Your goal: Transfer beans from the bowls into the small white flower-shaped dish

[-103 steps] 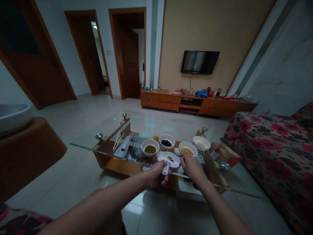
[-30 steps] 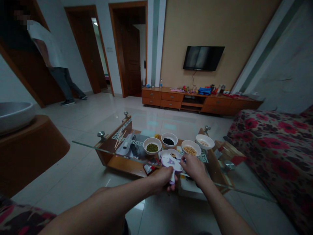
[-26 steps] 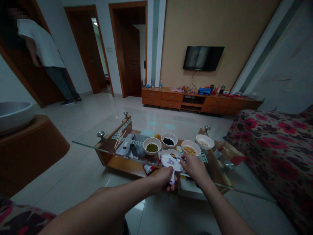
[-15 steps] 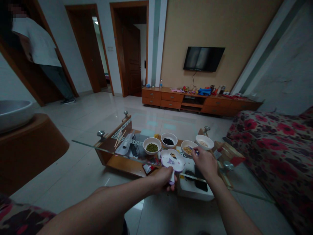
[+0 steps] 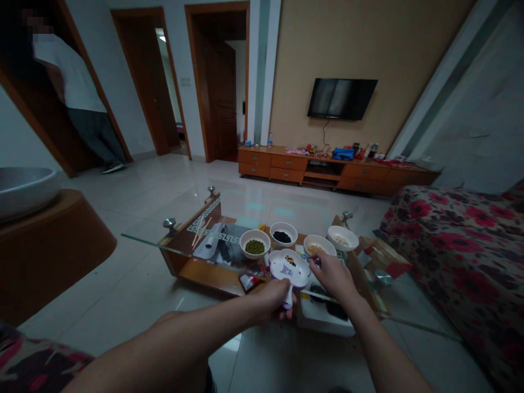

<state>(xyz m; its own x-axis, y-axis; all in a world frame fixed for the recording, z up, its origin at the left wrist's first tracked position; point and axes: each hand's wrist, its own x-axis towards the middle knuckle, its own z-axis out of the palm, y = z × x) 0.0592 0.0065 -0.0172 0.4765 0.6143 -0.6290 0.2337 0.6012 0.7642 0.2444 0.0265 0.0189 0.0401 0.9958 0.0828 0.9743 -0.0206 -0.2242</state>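
My left hand (image 5: pixel 280 295) is closed round the handle of a white-and-purple handled dish (image 5: pixel 301 275), held level at the table's near edge. A small pile of mixed beans (image 5: pixel 290 261) lies in the dish, beyond a purple printed figure. My right hand (image 5: pixel 331 273) pinches a thin, bluish tool (image 5: pixel 310 258) at the dish's right rim; its exact kind is too small to make out. Just beyond that hand stands a bowl of yellow beans (image 5: pixel 315 249). Nearby are a bowl of green beans (image 5: pixel 255 247), a bowl of black beans (image 5: pixel 282 237) and a bowl with pale pieces (image 5: pixel 340 239).
The bowls rest on a glass-topped coffee table (image 5: pixel 164 244). Chopsticks (image 5: pixel 200 232) lie at its left. A white box (image 5: pixel 323 322) is below my right hand. A flowered sofa (image 5: pixel 458 245) stands at the right, and a person (image 5: pixel 77 82) at the far left.
My right hand has moved left and slightly down, from the yellow beans to the dish's right rim. My left hand and the dish have stayed in place. The person has shifted slightly right.
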